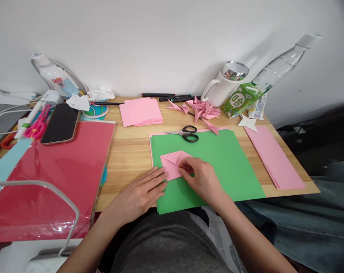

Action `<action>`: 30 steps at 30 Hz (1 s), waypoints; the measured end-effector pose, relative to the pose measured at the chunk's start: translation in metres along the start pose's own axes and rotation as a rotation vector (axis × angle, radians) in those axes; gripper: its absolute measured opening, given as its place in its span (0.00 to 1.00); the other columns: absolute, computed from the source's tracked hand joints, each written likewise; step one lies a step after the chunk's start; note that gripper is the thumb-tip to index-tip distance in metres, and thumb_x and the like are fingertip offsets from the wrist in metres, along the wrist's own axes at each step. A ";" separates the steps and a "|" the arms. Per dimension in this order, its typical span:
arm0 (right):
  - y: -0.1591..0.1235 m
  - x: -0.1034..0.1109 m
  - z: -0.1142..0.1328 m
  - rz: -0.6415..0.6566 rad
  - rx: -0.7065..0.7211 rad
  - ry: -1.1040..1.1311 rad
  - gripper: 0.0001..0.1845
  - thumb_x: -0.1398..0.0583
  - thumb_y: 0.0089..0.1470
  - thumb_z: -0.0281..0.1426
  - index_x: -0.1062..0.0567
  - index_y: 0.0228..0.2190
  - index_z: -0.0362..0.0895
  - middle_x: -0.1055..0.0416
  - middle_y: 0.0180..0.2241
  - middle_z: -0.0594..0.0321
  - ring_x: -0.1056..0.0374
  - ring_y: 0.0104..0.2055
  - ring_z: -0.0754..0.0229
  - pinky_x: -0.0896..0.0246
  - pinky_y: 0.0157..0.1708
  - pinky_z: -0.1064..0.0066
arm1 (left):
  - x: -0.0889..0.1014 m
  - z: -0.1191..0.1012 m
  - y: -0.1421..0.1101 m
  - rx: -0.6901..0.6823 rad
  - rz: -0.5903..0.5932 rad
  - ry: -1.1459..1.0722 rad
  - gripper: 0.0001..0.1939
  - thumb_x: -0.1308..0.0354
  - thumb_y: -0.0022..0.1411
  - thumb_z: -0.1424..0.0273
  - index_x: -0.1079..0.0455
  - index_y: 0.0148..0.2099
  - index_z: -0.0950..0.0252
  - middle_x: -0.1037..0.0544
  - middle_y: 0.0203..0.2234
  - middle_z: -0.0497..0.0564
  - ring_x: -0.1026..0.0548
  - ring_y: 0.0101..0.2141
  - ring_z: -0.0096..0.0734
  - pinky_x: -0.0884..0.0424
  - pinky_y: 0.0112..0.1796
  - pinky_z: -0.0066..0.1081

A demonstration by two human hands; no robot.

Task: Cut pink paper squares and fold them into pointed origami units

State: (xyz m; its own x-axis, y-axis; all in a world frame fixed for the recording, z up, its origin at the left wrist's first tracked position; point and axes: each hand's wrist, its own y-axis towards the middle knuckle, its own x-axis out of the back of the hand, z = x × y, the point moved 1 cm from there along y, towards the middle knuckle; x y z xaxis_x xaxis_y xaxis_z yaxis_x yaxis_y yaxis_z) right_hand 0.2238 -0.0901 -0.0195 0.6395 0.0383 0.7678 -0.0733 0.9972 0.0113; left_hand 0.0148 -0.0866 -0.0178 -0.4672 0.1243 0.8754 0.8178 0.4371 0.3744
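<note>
A pink sheet of paper (172,168) with a folded flap lies on a stack of green paper (229,163). The thumb and fingers of my right hand (202,176) pinch the folded edge at its right side. Flat beside it, my left hand (146,191) has its fingers stretched out, the tips at the sheet's lower left edge. Black-handled scissors (189,134) rest on the top edge of the green stack. Beyond them is a heap of folded pink paper pieces (203,110), and left of it a stack of pink squares (140,112).
At left, a phone (61,123) lies on red paper in a clear sleeve (64,178), near pink scissors (39,123) and a white bottle (57,77). A white mug (224,85), green carton (241,99) and clear bottle (282,62) stand back right. Pink strips (274,157) lie right.
</note>
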 end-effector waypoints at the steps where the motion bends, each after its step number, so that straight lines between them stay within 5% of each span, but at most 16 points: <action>1: 0.000 0.000 0.000 -0.003 0.004 0.001 0.05 0.42 0.50 0.23 0.29 0.27 0.45 0.27 0.26 0.63 0.32 0.29 0.59 0.38 0.31 0.69 | 0.000 0.000 0.000 0.008 -0.005 -0.016 0.12 0.50 0.67 0.75 0.30 0.50 0.70 0.24 0.50 0.58 0.33 0.57 0.38 0.33 0.57 0.43; 14: -0.001 0.000 -0.005 0.016 0.059 0.034 0.04 0.43 0.52 0.24 0.29 0.29 0.45 0.28 0.27 0.63 0.33 0.28 0.61 0.38 0.30 0.70 | -0.008 -0.005 0.003 0.102 0.049 0.020 0.24 0.51 0.68 0.70 0.46 0.64 0.66 0.30 0.56 0.56 0.36 0.59 0.37 0.33 0.57 0.39; 22: 0.000 0.003 -0.002 0.019 0.027 0.000 0.04 0.41 0.51 0.24 0.30 0.29 0.45 0.28 0.27 0.63 0.33 0.29 0.60 0.39 0.30 0.69 | -0.005 0.003 0.001 0.139 0.069 -0.062 0.21 0.51 0.68 0.68 0.44 0.62 0.63 0.29 0.55 0.57 0.33 0.57 0.37 0.29 0.53 0.38; 30: -0.006 -0.001 -0.012 -0.047 0.141 0.116 0.04 0.42 0.54 0.24 0.30 0.30 0.45 0.28 0.28 0.64 0.34 0.30 0.61 0.38 0.31 0.70 | -0.002 -0.004 -0.003 0.169 0.121 -0.070 0.23 0.51 0.68 0.66 0.45 0.62 0.66 0.30 0.55 0.59 0.33 0.57 0.38 0.32 0.55 0.40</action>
State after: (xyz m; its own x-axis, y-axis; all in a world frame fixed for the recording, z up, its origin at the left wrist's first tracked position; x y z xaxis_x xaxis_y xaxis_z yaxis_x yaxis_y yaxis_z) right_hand 0.2327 -0.0951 -0.0283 0.7280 0.0075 0.6855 -0.1427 0.9797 0.1409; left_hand 0.0143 -0.0917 -0.0194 -0.3959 0.2435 0.8854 0.8040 0.5578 0.2061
